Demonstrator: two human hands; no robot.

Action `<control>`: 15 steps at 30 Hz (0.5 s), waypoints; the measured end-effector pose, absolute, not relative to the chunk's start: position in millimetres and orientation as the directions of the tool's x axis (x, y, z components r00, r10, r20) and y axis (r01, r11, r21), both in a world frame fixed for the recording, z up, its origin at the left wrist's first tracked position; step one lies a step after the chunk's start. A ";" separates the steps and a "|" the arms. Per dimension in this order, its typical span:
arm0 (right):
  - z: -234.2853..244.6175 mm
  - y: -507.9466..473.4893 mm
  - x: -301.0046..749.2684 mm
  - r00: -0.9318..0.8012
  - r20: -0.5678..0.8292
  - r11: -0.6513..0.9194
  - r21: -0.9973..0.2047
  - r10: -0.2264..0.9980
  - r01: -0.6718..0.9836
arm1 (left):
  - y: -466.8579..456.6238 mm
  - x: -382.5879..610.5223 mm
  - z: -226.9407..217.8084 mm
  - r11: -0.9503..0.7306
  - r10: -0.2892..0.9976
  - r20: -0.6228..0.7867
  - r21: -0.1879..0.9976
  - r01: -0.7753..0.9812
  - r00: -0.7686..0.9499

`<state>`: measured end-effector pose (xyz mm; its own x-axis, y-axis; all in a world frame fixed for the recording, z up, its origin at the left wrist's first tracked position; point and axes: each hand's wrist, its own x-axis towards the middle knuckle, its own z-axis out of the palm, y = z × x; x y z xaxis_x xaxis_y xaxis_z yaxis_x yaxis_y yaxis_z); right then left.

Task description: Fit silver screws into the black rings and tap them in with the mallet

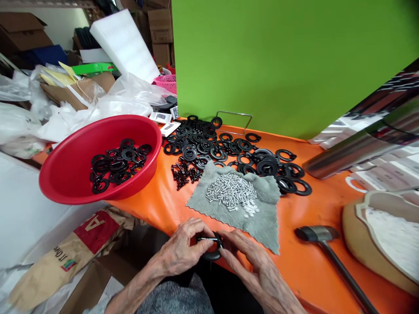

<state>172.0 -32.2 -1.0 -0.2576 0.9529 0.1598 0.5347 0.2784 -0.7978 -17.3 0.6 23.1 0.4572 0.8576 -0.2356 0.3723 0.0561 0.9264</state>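
My left hand (185, 246) pinches a black ring (212, 254) with a small part at its top, at the table's front edge. My right hand (253, 259) closes its fingertips on the ring's right side, where a small shiny metal piece shows; its exact shape is partly hidden. Just beyond my hands lies a grey-green cloth (262, 220) bearing a heap of small silver pins (231, 191) and several white bits (250, 208). Behind the cloth, black rings (266, 165) are piled across the orange table. Small dark screw-like parts (185, 173) form a heap left of the cloth.
A red basin (65, 168) with black rings stands at the left. On the right lie a mallet (317, 234) and a beige tub (356, 226) of white material. A metal cylinder (353, 141) leans behind them. The green panel (278, 65) bounds the orange table (149, 209) at the back.
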 end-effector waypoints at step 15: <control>-21.7 -30.9 149.7 -0.014 -0.317 -0.314 -0.944 0.948 0.097 | -7.6 2.1 1.7 -0.197 0.832 -0.044 0.908 0.369 0.554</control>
<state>149.7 -30.9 -21.7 -0.0138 0.9484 -0.3168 0.0969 -0.3141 -0.9444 2.1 -7.6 1.7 0.5537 0.8315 -0.0439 0.3685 -0.1975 0.9084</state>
